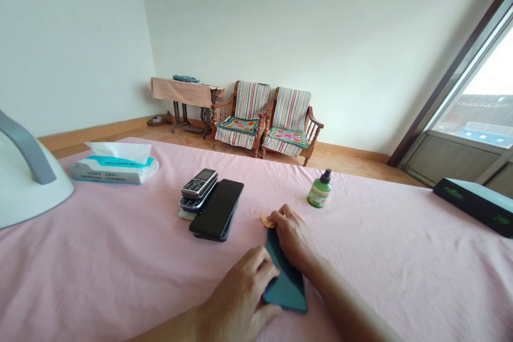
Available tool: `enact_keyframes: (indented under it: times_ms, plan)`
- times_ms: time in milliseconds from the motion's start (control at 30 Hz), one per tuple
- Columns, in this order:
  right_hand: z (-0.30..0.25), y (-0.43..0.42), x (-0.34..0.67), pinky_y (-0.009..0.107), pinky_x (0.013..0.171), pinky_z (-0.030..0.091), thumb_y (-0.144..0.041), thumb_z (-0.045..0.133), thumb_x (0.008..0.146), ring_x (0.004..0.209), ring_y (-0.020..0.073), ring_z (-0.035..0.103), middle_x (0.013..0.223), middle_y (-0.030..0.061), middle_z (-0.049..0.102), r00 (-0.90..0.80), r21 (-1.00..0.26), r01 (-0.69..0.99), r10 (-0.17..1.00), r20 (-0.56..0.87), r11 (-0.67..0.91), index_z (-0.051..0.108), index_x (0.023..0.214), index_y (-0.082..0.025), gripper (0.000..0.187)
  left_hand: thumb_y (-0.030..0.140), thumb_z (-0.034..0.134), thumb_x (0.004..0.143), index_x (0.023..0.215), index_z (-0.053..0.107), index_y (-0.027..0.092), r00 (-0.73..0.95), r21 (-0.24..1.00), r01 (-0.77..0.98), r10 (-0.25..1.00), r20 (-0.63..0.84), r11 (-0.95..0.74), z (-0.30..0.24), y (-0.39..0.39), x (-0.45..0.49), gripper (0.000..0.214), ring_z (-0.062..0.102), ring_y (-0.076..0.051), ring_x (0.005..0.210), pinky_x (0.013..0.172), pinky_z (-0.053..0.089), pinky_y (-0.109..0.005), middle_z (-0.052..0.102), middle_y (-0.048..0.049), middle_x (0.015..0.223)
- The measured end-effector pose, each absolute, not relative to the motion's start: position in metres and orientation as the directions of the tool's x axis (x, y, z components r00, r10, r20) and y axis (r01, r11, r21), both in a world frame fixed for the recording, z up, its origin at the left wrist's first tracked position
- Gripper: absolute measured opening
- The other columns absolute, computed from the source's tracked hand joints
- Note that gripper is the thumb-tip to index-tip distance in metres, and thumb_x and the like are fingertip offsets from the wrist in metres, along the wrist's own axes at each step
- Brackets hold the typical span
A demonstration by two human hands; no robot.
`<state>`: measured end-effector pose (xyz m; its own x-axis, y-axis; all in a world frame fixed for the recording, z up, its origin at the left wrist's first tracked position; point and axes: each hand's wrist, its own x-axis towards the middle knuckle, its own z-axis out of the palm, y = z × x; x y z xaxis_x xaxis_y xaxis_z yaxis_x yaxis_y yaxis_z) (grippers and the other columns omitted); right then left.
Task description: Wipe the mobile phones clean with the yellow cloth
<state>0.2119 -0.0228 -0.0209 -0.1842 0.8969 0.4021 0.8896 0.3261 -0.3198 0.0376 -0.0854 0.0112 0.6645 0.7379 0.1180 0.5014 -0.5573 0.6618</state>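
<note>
A flat teal smartphone (285,286) lies on the pink cloth in front of me. My left hand (250,283) grips its left side, with the thumb at the near edge and curled fingers over the surface. At the phone's far end, my right hand (292,232) presses a small yellowish piece of cloth or pad (267,221), partly hidden under the fingers. Left of my hands, black smartphones (220,208) are stacked, beside a pile of keypad phones (199,183). A green spray bottle (319,192) with a black cap stands beyond my right hand.
The table is covered by a pink cloth (380,256). A tissue pack (116,168) lies at the far left, near a white object with a grey handle (32,176). A black box (473,206) sits at the right. Two wooden chairs (290,123) stand by the wall.
</note>
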Motion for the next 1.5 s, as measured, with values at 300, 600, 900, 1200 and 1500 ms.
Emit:
enact_keyframes:
  times_ms: [300,600,900,1200,1500]
  plan:
    - [-0.019,-0.041,0.205,0.021,0.068,0.040,-0.012,0.050,0.084,0.071,0.0133,0.053,0.080,0.0017,0.052,-0.152,-0.389,0.861,0.894,0.422,0.329,0.060,0.078,-0.018,0.013,0.012,0.077,0.067,0.103,0.063,0.021,0.667,0.661,0.513,0.739,0.094,-0.547,0.013,-0.085,0.037,0.040,0.050,-0.021,0.105,0.098,0.040,-0.032,0.053,-0.0033,0.110]
    - [-0.024,-0.025,0.204,0.020,0.064,0.038,-0.015,0.045,0.091,0.068,0.0112,0.055,0.078,0.0011,0.053,-0.100,-0.386,0.879,0.899,0.426,0.281,0.062,0.074,-0.018,0.024,0.014,0.078,0.067,0.104,0.061,0.022,0.658,0.657,0.511,0.744,0.117,-0.555,0.012,-0.086,0.036,0.041,0.050,-0.020,0.105,0.098,0.040,-0.032,0.053,-0.0018,0.110]
    - [-0.021,-0.024,0.206,0.020,0.063,0.036,-0.011,0.043,0.091,0.068,0.0106,0.055,0.077,0.0006,0.052,-0.092,-0.353,0.900,0.904,0.417,0.254,0.060,0.074,-0.018,0.025,0.012,0.078,0.067,0.103,0.062,0.023,0.661,0.666,0.489,0.738,0.139,-0.563,0.010,-0.086,0.036,0.041,0.051,-0.019,0.103,0.097,0.041,-0.031,0.053,-0.0012,0.108]
    - [-0.021,-0.028,0.208,0.019,0.061,0.035,-0.010,0.046,0.088,0.065,0.0096,0.055,0.075,-0.0001,0.053,-0.100,-0.327,0.912,0.907,0.410,0.249,0.060,0.069,-0.018,0.025,0.011,0.077,0.067,0.103,0.061,0.022,0.673,0.671,0.485,0.729,0.123,-0.561,0.011,-0.085,0.036,0.041,0.050,-0.020,0.103,0.097,0.041,-0.030,0.053,-0.0014,0.108]
    - [-0.016,-0.029,0.207,0.021,0.057,0.031,-0.010,0.048,0.085,0.061,0.0098,0.052,0.073,0.0001,0.053,-0.071,-0.310,0.927,0.908,0.412,0.213,0.059,0.068,-0.017,0.022,0.012,0.074,0.069,0.101,0.061,0.022,0.668,0.674,0.480,0.732,0.134,-0.561,0.011,-0.086,0.036,0.037,0.051,-0.019,0.102,0.096,0.041,-0.031,0.053,-0.0012,0.107]
